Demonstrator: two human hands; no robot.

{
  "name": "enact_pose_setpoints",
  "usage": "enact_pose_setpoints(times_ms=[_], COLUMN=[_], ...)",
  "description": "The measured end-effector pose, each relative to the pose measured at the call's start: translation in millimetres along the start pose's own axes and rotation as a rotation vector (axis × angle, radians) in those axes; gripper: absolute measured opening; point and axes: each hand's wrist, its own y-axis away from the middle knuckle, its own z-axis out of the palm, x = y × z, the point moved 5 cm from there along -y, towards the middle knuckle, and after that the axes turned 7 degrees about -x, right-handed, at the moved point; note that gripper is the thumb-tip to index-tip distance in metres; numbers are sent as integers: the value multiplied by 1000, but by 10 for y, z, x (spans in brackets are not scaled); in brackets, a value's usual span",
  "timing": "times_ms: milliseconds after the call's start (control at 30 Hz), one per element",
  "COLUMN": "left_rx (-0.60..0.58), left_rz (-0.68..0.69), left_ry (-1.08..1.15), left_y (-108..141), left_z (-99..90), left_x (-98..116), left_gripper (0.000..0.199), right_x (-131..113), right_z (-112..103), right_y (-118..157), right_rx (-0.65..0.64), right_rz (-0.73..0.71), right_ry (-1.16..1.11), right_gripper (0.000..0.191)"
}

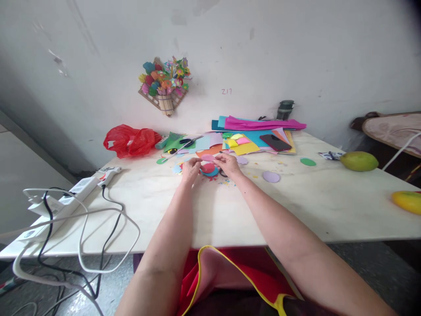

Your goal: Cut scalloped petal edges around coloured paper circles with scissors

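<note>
Over the middle of the table, a pink paper circle (207,158) is held up between both hands. My left hand (191,170) has its fingers closed at the circle's left side. My right hand (227,163) pinches its right edge. Beneath them lie a red and a blue paper piece (209,171), with small coloured scraps (226,182) around. A purple circle (271,177) and a green circle (308,162) lie to the right. Scissors (187,141) rest on coloured sheets behind the hands.
A red plastic bag (131,140) sits at the back left. Power strips (62,208) with loose cables lie at the left edge. At the back right are paper sheets, a phone (275,142) and a dark jar (285,110). A green mango (359,161) is on the right.
</note>
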Motion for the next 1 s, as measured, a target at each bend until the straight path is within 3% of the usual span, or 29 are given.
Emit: enact_pose_setpoints(times_ms=[133, 233, 467, 767, 1000], left_rx=[-161, -208, -260, -227, -195], left_rz=[-100, -185, -140, -132, -122], left_ry=[243, 412, 634, 557, 551], left_y=[39, 53, 40, 57, 35], left_z=[111, 145, 153, 167, 134], left_x=[22, -17, -97, -71, -97], left_gripper=[31, 46, 24, 33, 36], right_x=[-62, -136, -240, -197, -40], right_z=[43, 82, 153, 61, -3], right_y=[9, 38, 80, 87, 67], right_rx=[-25, -52, -112, -28, -135], right_rz=[-115, -204, -327, -230, -16], right_ry=[110, 283, 601, 708, 906], right_gripper=[3, 17, 29, 26, 24])
